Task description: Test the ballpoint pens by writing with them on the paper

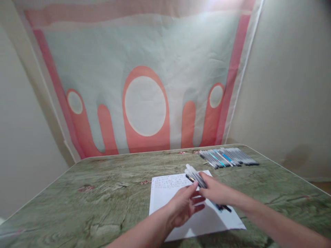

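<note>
A bundle of pens (195, 175), clear-barrelled with some black parts, is gripped in my right hand (216, 190) over the paper. Dark pen ends stick out below that hand. My left hand (184, 203) is beside the bundle, palm turned toward it and fingers apart. Its thumb tip meets or nearly meets a black pen at the bundle's near side; contact is hard to make out. Under both hands lies a white sheet of paper (170, 196) with lines of handwriting near its top edge.
At the table's back right, a row of pens (227, 157) lies side by side, mostly grey and black with a few blue ones. The wood-patterned table (103, 196) reaches back to a printed cloth (176, 44) on the wall. A plain wall (284, 86) stands at right.
</note>
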Demonstrator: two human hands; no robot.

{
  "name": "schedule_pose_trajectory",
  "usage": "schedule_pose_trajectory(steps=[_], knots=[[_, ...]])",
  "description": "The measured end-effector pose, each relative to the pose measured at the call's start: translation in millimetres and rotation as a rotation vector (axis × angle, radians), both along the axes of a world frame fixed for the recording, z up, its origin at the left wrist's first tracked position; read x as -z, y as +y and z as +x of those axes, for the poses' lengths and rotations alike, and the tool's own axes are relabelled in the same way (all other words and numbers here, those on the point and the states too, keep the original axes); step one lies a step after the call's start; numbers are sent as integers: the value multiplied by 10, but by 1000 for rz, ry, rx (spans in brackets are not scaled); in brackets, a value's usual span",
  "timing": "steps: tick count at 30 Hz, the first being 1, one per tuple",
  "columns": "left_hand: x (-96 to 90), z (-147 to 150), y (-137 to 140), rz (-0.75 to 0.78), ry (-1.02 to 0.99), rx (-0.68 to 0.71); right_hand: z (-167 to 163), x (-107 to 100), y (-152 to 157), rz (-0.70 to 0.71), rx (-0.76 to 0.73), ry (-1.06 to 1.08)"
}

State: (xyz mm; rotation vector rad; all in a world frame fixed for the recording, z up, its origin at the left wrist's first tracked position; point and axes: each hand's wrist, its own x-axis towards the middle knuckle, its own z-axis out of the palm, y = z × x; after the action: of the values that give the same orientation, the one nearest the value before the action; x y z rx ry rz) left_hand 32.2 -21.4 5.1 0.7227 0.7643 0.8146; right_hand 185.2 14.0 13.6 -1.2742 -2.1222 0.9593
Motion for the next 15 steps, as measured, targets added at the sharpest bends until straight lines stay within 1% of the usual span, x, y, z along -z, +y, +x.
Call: schedule_pose_trajectory(steps=[1,3,5,7,9,12,13,14,15], knots=[[1,29,30,-47,-31,-97,-200,-4,-7,12,-32,21],[-4,0,109,-164,-61,-290,-549,26,-8,83,-59,8],[-1,-138,184,-274,-60,-375,-832,76,-5,126,-46,-36],[20,-342,233,-309,-60,-428,-1059,113,-14,132,-50,-51],[58,-570,255,-282,-57,-491,-1237,125,-45,136,-109,-1],[111,-949,292,-221,-17,-574,-1396,122,-130,137,-262,91],[117,-1098,317,-201,16,-591,-1414,125,-160,120,-302,97],[113,-1264,350,-138,63,-629,-1415,133,-187,92,-330,90],[99,-1449,391,-76,191,-624,-1398,148,-208,59,-344,78]])
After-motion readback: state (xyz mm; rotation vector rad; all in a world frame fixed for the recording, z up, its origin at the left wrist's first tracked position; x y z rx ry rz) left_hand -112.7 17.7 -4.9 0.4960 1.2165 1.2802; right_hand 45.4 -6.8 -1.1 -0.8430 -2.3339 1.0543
